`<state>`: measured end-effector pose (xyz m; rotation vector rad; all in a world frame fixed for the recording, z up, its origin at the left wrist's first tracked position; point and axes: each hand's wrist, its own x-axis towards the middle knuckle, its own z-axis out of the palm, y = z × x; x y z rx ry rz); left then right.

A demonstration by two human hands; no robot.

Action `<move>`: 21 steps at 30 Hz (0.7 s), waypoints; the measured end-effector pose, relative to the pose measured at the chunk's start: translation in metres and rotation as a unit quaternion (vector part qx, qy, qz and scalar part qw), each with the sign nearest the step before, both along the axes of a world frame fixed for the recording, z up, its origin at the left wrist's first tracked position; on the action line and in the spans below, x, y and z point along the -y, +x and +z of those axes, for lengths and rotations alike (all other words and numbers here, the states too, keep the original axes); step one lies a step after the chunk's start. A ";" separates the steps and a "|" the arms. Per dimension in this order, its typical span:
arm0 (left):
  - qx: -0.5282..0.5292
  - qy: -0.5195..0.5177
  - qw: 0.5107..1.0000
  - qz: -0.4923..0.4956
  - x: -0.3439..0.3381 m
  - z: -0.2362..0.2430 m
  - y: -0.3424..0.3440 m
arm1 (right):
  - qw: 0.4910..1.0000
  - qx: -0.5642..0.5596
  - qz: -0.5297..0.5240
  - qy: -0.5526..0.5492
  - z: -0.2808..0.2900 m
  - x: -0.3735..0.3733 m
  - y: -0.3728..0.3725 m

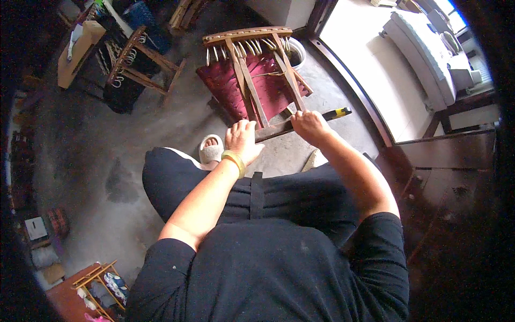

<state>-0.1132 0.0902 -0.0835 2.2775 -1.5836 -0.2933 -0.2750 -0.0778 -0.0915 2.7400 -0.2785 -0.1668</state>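
A wooden folding frame (244, 88) stands upright before me, white curved hooks along its top rail and a red padded panel (220, 88) behind its slats. My left hand (240, 140), with a yellow bangle at the wrist, is closed on the left part of its near lower bar. My right hand (309, 126) has its fingers wrapped over the same dark bar (280, 129), farther right. A black and yellow object (337, 113) lies along the bar's right end; whether it is a separate tool is unclear.
A second hooked wooden frame (147, 80) and cardboard (75, 59) are at upper left, a white bucket (298, 51) behind the red panel. A doorway threshold (348, 86) borders a room with grey upholstered furniture (424, 64). A low rack (99, 290) holds shoes at lower left.
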 end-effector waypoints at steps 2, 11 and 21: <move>0.023 0.039 0.999 -0.003 0.002 -0.006 0.001 | 0.999 0.026 -0.017 0.021 -0.011 0.002 -0.007; 0.017 0.134 0.990 -0.034 0.006 -0.001 0.008 | 0.892 0.200 -0.303 0.269 0.015 -0.032 -0.047; 0.040 0.196 0.977 -0.071 0.018 0.007 0.010 | 0.845 0.164 -0.410 0.303 -0.041 -0.068 -0.074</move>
